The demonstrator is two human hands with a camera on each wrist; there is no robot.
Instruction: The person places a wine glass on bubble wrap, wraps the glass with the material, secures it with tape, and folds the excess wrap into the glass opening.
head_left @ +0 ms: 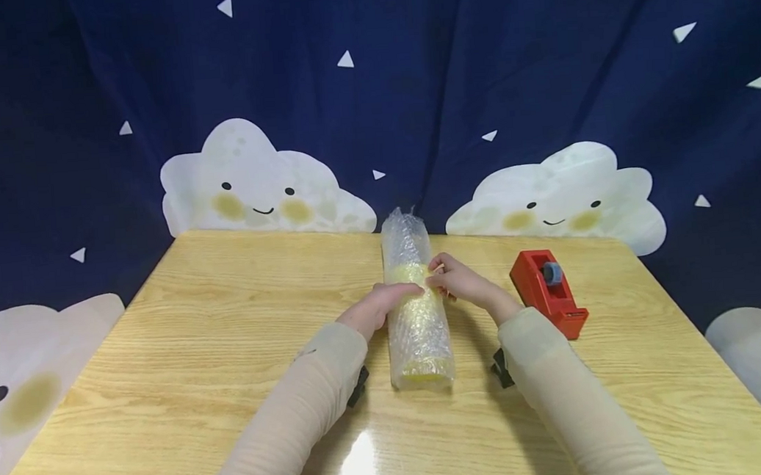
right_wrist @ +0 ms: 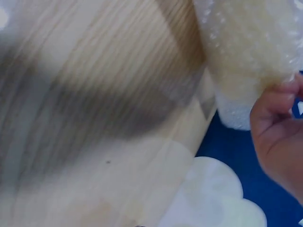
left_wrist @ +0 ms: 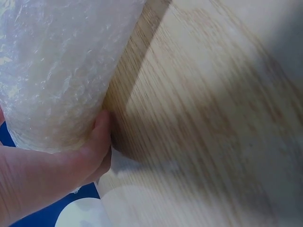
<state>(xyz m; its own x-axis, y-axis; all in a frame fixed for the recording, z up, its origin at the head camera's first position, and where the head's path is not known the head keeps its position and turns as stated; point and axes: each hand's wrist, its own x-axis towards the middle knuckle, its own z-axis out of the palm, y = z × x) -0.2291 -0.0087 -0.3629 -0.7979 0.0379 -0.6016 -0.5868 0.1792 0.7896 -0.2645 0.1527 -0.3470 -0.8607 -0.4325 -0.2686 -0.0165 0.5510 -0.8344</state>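
Note:
A long yellow cylinder point(head_left: 421, 341) wrapped in clear bubble wrap point(head_left: 405, 239) lies lengthwise on the table in the head view. The loose end of the wrap points to the far edge. My left hand point(head_left: 380, 305) holds the bundle from the left, its thumb across the top and its other fingers curled round the side. On the upper right side of the bundle, my right hand point(head_left: 461, 279) has bent fingers and pinches at the wrap's surface. In the right wrist view the fingertips point(right_wrist: 284, 88) of that hand meet at the plastic. What the wrap covers shows only as a yellow form.
A red tape dispenser point(head_left: 548, 292) with a small tape roll point(head_left: 552, 273) stands right of the bundle, close to my right forearm. The wooden table point(head_left: 258, 290) ends at a dark blue curtain point(head_left: 397, 89) with cloud prints.

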